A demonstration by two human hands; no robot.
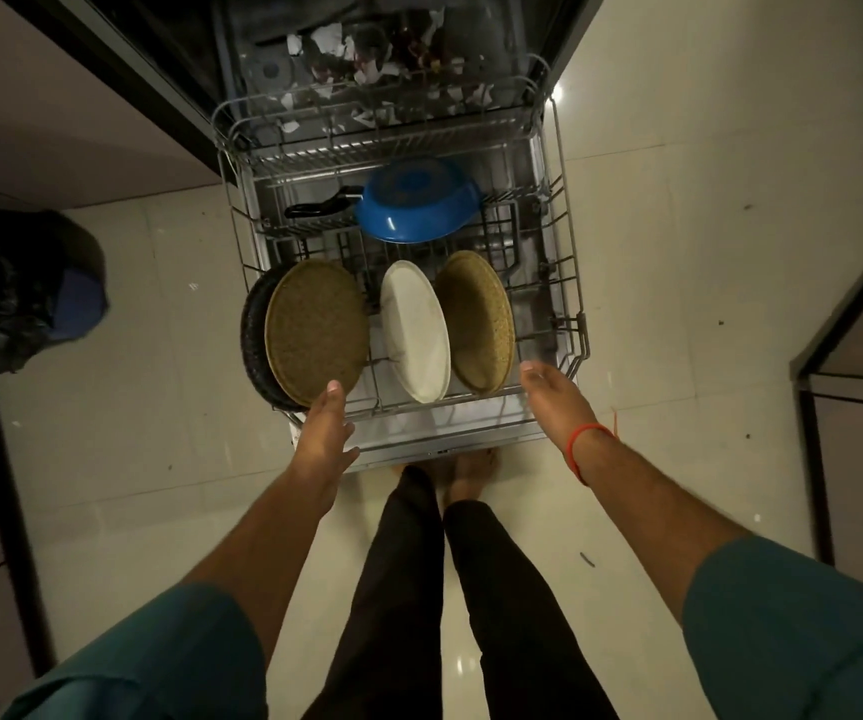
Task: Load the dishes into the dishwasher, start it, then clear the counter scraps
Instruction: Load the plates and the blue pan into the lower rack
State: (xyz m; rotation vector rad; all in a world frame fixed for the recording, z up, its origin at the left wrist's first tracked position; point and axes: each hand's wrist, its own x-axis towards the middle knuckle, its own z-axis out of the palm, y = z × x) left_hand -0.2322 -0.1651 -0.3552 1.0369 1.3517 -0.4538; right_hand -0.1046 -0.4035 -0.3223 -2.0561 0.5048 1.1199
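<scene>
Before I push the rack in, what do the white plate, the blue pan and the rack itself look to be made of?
White plate: matte, faintly veined surface; looks like ceramic or melamine, cannot tell which.
Blue pan: glossy blue coating outside and a black handle, probably coated metal.
Rack: thin grey wire grid, apparently coated steel wire.

The lower rack (569,283) is coated metal wire with a dull grey finish. The pan (413,207) has a glossy blue enamel-like exterior and a black handle (320,206); the two speckled tan plates (315,330) (476,319) look matt and grainy, while the white plate (416,330) is smooth with a faint sheen. The floor tiles (678,200) are polished and reflective, and the sleeves (803,626) are matt teal cloth.
</scene>
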